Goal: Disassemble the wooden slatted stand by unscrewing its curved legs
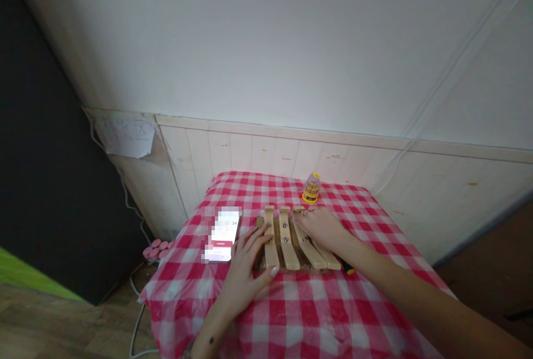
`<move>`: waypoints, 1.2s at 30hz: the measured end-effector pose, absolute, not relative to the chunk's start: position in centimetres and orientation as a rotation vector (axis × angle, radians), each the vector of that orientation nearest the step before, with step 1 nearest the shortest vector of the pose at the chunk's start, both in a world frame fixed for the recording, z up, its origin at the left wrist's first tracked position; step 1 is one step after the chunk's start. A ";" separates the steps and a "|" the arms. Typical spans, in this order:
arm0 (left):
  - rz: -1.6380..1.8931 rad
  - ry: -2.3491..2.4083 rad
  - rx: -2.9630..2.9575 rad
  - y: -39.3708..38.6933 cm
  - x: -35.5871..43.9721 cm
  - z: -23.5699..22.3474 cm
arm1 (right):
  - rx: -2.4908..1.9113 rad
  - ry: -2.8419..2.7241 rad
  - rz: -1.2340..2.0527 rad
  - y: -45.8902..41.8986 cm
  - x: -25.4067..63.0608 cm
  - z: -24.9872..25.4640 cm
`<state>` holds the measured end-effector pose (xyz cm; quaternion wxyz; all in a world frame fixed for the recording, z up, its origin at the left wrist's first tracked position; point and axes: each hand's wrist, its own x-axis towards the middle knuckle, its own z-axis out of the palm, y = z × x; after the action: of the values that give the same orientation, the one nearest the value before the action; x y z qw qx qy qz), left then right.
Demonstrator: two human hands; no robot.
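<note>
A wooden hook rack (289,258) lies on the checked tablecloth, with several pale curved hooks screwed to its brown backing board. My left hand (245,262) holds the rack at its left side. Its fingers lie over the first hook (270,251) and the thumb is at the board's lower edge. My right hand (320,228) is closed over the upper right part, fingers bent around the top of the third hook (310,251). It covers much of the hook at the far right (332,261). Any small thing under those fingers is hidden.
A lit phone (222,237) lies left of the rack. Behind it stands a clear bit container with yellow ends (311,188). A black-and-yellow tool handle (347,268) shows under my right forearm. The red-and-white cloth (316,320) reaches the panelled wall (270,151).
</note>
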<state>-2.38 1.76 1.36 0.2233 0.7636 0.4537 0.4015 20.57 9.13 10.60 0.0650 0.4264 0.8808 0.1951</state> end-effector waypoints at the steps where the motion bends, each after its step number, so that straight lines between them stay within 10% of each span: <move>1: 1.106 1.258 2.108 1.8 -2.4 1.3 | 1.291 2.660 0.585 9.1 20.6 10.6; 36: 1.203 1.267 2.234 2.6 -2.6 -1.4 | 1.518 2.845 0.528 9.4 22.9 8.0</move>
<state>-2.63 2.64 -1.40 0.1523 0.7785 0.4416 0.4193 22.92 9.36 8.02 -0.0628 0.4636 0.8690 0.1611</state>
